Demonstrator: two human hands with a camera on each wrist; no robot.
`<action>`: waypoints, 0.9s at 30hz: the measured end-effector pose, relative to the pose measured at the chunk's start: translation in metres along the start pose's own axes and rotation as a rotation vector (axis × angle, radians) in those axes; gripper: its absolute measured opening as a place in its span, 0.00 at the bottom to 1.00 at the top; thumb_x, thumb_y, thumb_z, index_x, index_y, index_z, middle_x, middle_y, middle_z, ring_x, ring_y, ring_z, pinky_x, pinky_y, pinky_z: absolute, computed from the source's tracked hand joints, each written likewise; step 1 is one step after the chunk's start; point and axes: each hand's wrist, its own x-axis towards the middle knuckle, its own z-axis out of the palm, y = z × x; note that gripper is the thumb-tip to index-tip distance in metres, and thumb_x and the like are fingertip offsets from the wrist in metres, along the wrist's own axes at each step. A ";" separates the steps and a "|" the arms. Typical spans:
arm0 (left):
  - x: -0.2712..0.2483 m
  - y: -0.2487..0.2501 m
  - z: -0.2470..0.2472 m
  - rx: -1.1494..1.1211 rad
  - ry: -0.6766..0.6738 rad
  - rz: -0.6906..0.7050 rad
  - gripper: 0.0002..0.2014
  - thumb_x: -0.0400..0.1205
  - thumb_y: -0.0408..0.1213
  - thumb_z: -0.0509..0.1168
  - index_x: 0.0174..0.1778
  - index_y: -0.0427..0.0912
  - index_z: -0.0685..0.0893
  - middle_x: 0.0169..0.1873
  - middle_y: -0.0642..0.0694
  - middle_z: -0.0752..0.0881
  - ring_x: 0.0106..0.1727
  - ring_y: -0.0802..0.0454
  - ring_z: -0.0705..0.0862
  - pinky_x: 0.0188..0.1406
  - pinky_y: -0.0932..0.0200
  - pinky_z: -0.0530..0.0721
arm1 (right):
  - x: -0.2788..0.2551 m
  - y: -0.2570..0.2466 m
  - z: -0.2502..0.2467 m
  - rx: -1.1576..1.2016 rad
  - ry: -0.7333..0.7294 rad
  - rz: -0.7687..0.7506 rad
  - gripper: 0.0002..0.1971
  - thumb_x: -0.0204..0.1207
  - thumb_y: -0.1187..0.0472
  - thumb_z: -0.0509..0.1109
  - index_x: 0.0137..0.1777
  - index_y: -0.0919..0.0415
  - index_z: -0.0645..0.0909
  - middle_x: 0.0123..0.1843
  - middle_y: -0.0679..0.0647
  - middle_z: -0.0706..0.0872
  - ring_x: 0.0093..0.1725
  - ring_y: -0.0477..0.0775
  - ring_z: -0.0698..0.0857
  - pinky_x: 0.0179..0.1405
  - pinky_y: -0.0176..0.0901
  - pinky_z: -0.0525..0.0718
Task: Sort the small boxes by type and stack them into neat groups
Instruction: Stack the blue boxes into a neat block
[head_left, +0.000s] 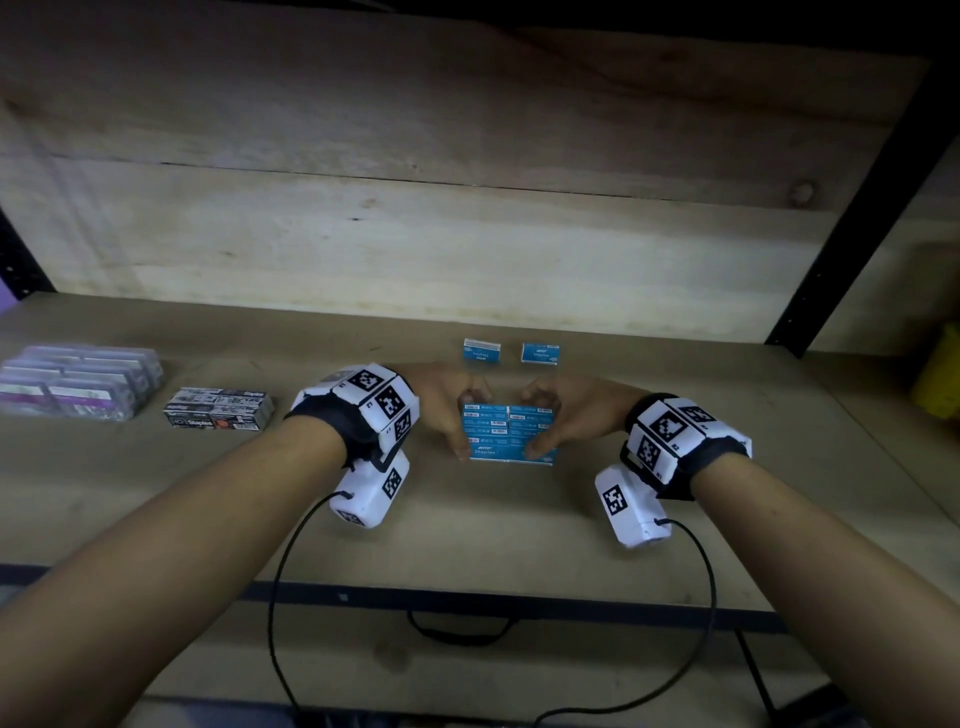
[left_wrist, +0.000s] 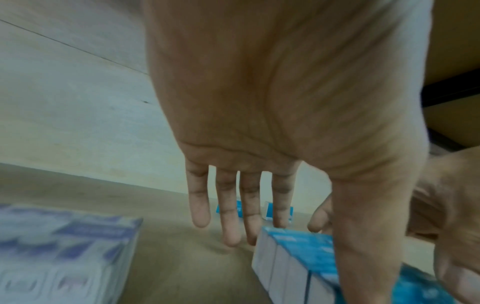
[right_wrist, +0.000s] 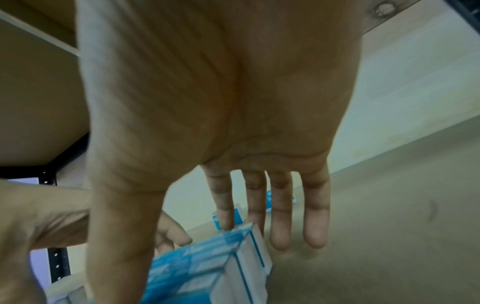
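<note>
A block of several blue staple boxes (head_left: 509, 434) lies packed together at the middle of the wooden shelf (head_left: 519, 530). My left hand (head_left: 449, 410) presses its left side and my right hand (head_left: 563, 415) its right side. Both thumbs rest on the near blue box. In the left wrist view straight fingers (left_wrist: 228, 209) hang beside the blue block (left_wrist: 298, 255). The right wrist view shows straight fingers (right_wrist: 279, 216) alongside the block (right_wrist: 207, 267). Two loose blue boxes (head_left: 482, 351) (head_left: 540, 353) stand behind the block, apart from it.
A group of black-and-grey staple boxes (head_left: 218, 408) sits left of my left wrist, also seen blurred as the pale box group (left_wrist: 64, 246). Further left lies a group of purple boxes (head_left: 78, 382). A yellow object (head_left: 940, 374) stands far right, a black upright post (head_left: 857, 249) behind.
</note>
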 end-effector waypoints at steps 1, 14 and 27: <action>0.001 0.000 -0.003 -0.004 0.004 -0.002 0.39 0.67 0.40 0.81 0.74 0.50 0.73 0.64 0.52 0.80 0.65 0.53 0.79 0.71 0.57 0.75 | 0.000 0.000 -0.002 0.041 -0.010 -0.001 0.39 0.63 0.49 0.82 0.73 0.54 0.71 0.68 0.47 0.80 0.66 0.48 0.79 0.72 0.46 0.74; 0.030 0.005 -0.042 0.078 0.273 0.042 0.23 0.80 0.42 0.69 0.71 0.47 0.76 0.70 0.47 0.78 0.68 0.49 0.78 0.60 0.61 0.74 | 0.016 0.013 -0.042 0.008 0.326 0.007 0.20 0.75 0.52 0.73 0.66 0.52 0.78 0.65 0.49 0.82 0.59 0.47 0.79 0.53 0.37 0.72; 0.068 -0.001 -0.045 0.198 0.248 -0.040 0.30 0.81 0.43 0.67 0.78 0.43 0.68 0.74 0.41 0.71 0.73 0.41 0.74 0.67 0.51 0.76 | 0.044 0.030 -0.045 -0.118 0.340 0.028 0.26 0.78 0.57 0.70 0.75 0.58 0.70 0.74 0.56 0.76 0.70 0.56 0.77 0.62 0.41 0.74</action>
